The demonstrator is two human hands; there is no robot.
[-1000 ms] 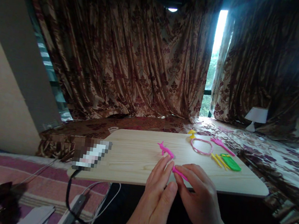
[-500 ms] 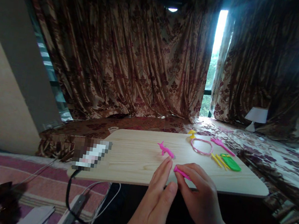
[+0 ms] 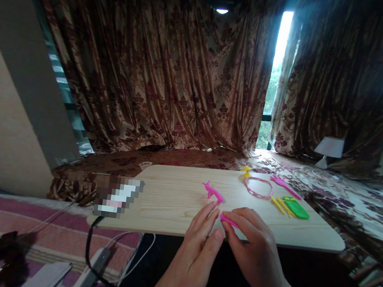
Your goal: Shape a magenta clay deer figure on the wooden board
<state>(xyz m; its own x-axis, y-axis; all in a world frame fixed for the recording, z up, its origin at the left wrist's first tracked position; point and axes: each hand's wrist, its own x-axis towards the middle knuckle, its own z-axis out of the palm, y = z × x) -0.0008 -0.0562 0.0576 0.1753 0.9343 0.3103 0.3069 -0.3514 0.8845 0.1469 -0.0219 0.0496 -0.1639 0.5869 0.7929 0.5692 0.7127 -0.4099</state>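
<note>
My right hand [image 3: 251,250] pinches a thin pink stick [image 3: 229,221] at the near edge of a light wooden board [image 3: 169,202]. My left hand [image 3: 199,248] rests beside it with fingers stretched out, fingertips touching the board and close to the stick's end. Just beyond the fingers lies a pink animal-shaped plastic piece [image 3: 212,192]. Farther right on the board are a pink ring [image 3: 258,187], a small yellow piece [image 3: 245,170], a long pink piece [image 3: 285,185], yellow sticks [image 3: 280,205] and a green flat piece [image 3: 296,208].
A blurred-out rectangular object [image 3: 117,197] sits on the board's left corner, with a black cable [image 3: 88,247] hanging from it. Patterned curtains [image 3: 172,75] close off the back. A small white lamp [image 3: 329,150] stands at the right on floral bedding [image 3: 356,203]. Striped fabric [image 3: 25,230] lies at left.
Both hands drew slightly back toward me; the pink stick in my right hand came with them, away from the pink animal piece. The left fingers slid back off that piece.
</note>
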